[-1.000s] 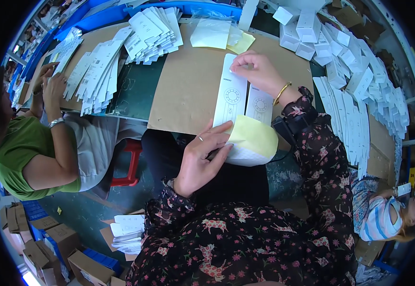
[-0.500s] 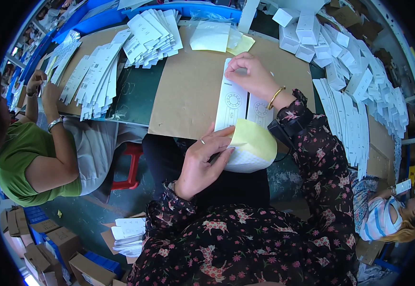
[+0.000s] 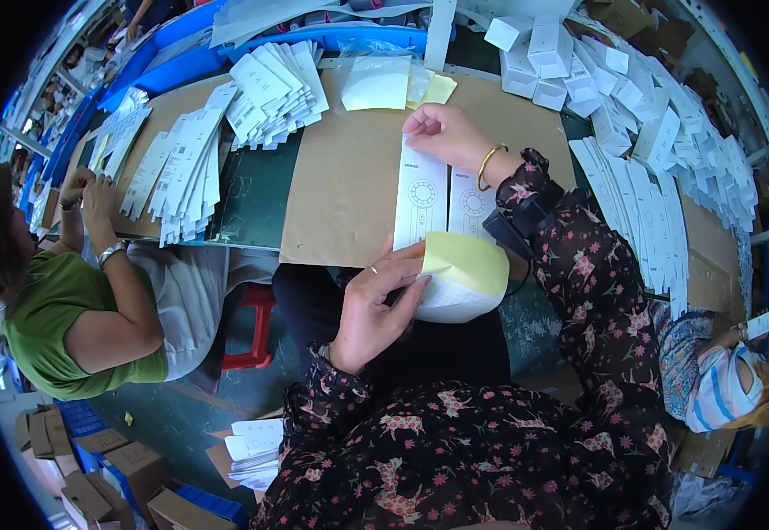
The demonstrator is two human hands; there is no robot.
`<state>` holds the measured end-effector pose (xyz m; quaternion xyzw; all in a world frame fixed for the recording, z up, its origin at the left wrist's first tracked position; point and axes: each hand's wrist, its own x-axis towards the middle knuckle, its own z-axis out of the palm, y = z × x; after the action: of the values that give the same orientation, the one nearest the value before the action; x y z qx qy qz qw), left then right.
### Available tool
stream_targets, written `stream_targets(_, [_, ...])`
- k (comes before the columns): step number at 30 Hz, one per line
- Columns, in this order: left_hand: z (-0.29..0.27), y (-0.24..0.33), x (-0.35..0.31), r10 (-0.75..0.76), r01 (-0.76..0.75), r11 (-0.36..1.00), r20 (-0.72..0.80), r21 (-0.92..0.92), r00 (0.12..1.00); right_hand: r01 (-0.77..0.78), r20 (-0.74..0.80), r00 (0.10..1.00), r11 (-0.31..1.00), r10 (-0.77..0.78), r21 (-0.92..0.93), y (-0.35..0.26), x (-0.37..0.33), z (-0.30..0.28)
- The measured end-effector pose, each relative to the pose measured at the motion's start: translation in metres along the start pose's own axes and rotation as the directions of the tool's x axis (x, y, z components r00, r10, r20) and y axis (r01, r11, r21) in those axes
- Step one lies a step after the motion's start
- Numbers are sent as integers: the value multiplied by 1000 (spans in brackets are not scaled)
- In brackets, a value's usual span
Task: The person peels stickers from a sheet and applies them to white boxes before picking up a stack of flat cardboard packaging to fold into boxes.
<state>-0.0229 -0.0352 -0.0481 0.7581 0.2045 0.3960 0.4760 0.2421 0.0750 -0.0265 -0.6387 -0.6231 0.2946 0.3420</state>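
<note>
1. A worker's left hand [image 3: 371,305] holds a yellow-and-white sheet [image 3: 466,263], the grip closed on its left edge, over the lower ends of two white printed cartons [image 3: 422,196].
2. The right hand [image 3: 457,137] is at the left carton's top end, its grip narrow; whether anything sits between the fingertips cannot be told.
3. The cartons lie side by side on brown cardboard [image 3: 340,185] atop the green surface [image 3: 252,203].
</note>
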Motion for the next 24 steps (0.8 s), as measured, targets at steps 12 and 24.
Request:
stream_targets(12, [-21,-9,-22,-360,197,780,-168,-594,918,-5,-445,895,998,34,65,-17,-183,-17])
stream_targets(24, [17,4,0,-302,307,554,157,-774,940,-84,-485,871,954,-70,-289,-17,-248,17])
